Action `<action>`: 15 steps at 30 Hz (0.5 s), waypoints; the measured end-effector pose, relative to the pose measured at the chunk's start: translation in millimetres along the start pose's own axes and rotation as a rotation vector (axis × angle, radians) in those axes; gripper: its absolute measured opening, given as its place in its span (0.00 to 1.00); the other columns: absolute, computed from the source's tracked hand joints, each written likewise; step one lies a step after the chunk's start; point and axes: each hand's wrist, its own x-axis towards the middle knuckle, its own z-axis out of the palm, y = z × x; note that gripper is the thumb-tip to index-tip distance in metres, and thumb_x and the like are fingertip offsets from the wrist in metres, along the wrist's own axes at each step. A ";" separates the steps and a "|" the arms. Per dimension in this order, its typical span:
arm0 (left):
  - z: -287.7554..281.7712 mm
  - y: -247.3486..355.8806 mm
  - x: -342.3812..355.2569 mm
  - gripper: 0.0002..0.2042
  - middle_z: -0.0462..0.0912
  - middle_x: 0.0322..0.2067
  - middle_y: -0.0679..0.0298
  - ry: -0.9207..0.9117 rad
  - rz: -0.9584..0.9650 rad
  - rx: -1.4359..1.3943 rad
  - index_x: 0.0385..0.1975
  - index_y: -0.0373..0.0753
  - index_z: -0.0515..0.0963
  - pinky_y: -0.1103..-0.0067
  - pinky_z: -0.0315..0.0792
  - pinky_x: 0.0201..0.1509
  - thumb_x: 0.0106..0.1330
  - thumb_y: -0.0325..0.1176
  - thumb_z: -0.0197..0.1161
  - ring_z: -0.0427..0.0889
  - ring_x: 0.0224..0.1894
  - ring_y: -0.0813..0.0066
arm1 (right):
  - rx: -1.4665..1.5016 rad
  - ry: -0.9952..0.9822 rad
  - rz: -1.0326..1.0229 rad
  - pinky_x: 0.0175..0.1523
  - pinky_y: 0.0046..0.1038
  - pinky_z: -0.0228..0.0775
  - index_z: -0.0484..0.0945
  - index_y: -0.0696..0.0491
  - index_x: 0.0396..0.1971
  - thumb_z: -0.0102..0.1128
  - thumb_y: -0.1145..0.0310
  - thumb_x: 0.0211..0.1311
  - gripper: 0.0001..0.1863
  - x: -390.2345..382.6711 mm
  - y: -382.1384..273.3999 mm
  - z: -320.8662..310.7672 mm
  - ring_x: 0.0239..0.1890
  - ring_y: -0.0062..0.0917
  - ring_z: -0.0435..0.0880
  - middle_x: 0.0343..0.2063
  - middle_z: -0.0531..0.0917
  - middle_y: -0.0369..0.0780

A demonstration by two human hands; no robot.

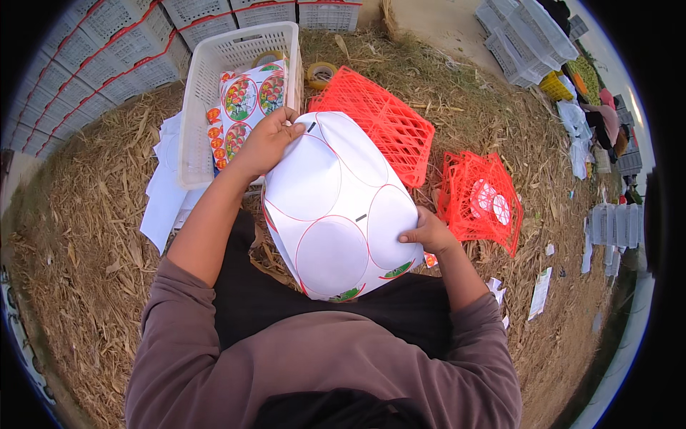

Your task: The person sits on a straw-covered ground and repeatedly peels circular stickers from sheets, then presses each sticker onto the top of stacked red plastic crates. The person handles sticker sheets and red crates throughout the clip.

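Over my lap I hold up a white sticker sheet marked with large circles outlined in red. It looks like more than one layer, and bits of green and red print show at its lower edge. My left hand pinches its upper left edge between thumb and fingers. On the lower right edge, my right hand grips with the thumb on top; its other fingers are behind the sheet. Just beyond my left hand, a white plastic crate holds printed sheets with colourful round labels.
A roll of tape lies beside the crate. Red lattice plastic panels rest ahead, and more red panels with round white labels sit at right. White papers lie left. Stacked crates line the far left; a person is far right.
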 end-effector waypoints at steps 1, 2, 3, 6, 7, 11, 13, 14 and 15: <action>-2.9 -1.4 1.2 0.11 0.82 0.34 0.69 0.041 -0.020 0.000 0.50 0.35 0.77 0.84 0.71 0.37 0.79 0.36 0.62 0.75 0.33 0.87 | 0.023 -0.005 -0.012 0.66 0.36 0.77 0.76 0.62 0.65 0.82 0.76 0.49 0.39 3.3 -1.6 -3.0 0.56 0.28 0.86 0.55 0.87 0.42; -4.5 -2.3 2.3 0.13 0.82 0.34 0.69 0.068 -0.040 -0.011 0.49 0.34 0.78 0.83 0.71 0.37 0.80 0.38 0.61 0.76 0.33 0.86 | 0.030 0.012 -0.045 0.64 0.35 0.79 0.77 0.62 0.64 0.82 0.77 0.48 0.39 5.9 -3.4 -5.7 0.54 0.27 0.88 0.53 0.88 0.42; -9.0 -2.4 2.7 0.13 0.82 0.34 0.69 0.107 -0.054 -0.041 0.49 0.33 0.78 0.83 0.72 0.37 0.80 0.39 0.60 0.77 0.33 0.85 | 0.031 0.019 -0.064 0.63 0.34 0.80 0.77 0.62 0.64 0.82 0.77 0.48 0.39 8.5 -5.2 -8.1 0.53 0.27 0.88 0.53 0.88 0.42; -24.4 -4.7 6.6 0.16 0.85 0.37 0.66 0.219 -0.212 -0.292 0.51 0.31 0.79 0.81 0.76 0.40 0.81 0.41 0.60 0.81 0.36 0.81 | 0.062 0.057 -0.117 0.60 0.34 0.83 0.77 0.63 0.62 0.82 0.78 0.48 0.37 11.6 -9.9 -14.5 0.50 0.27 0.89 0.50 0.89 0.42; -29.9 -9.8 1.3 0.17 0.85 0.40 0.63 0.314 -0.148 -0.355 0.54 0.31 0.78 0.80 0.79 0.43 0.81 0.42 0.60 0.83 0.38 0.80 | 0.080 0.054 -0.116 0.59 0.34 0.83 0.78 0.63 0.60 0.82 0.77 0.49 0.35 11.9 -10.7 -16.5 0.49 0.28 0.90 0.50 0.89 0.42; -132.0 -28.2 -9.3 0.13 0.85 0.46 0.61 0.726 0.009 -0.590 0.53 0.35 0.77 0.71 0.82 0.50 0.81 0.38 0.59 0.86 0.45 0.70 | 0.179 0.045 -0.146 0.56 0.35 0.85 0.81 0.63 0.56 0.82 0.73 0.52 0.30 10.8 -12.2 -29.4 0.48 0.30 0.91 0.49 0.90 0.44; -204.4 -48.5 -38.0 0.14 0.84 0.50 0.58 1.018 0.104 -0.583 0.58 0.34 0.76 0.66 0.82 0.56 0.82 0.36 0.57 0.85 0.51 0.65 | 0.232 0.069 -0.168 0.56 0.36 0.85 0.81 0.62 0.57 0.81 0.73 0.54 0.29 10.9 -10.6 -35.1 0.48 0.31 0.91 0.50 0.90 0.44; -238.6 -62.4 -62.7 0.17 0.84 0.53 0.55 1.128 0.102 -0.570 0.61 0.31 0.73 0.63 0.82 0.59 0.82 0.36 0.57 0.86 0.55 0.61 | 0.250 0.066 -0.191 0.57 0.37 0.85 0.81 0.60 0.57 0.79 0.74 0.56 0.27 10.3 -9.6 -37.4 0.49 0.31 0.91 0.50 0.90 0.44; -267.6 -79.5 -94.0 0.19 0.83 0.56 0.53 1.154 0.114 -0.592 0.63 0.28 0.70 0.60 0.84 0.60 0.83 0.37 0.55 0.86 0.57 0.56 | 0.230 0.087 -0.203 0.57 0.37 0.85 0.81 0.60 0.57 0.79 0.74 0.56 0.27 10.2 -9.3 -38.9 0.49 0.31 0.91 0.50 0.90 0.44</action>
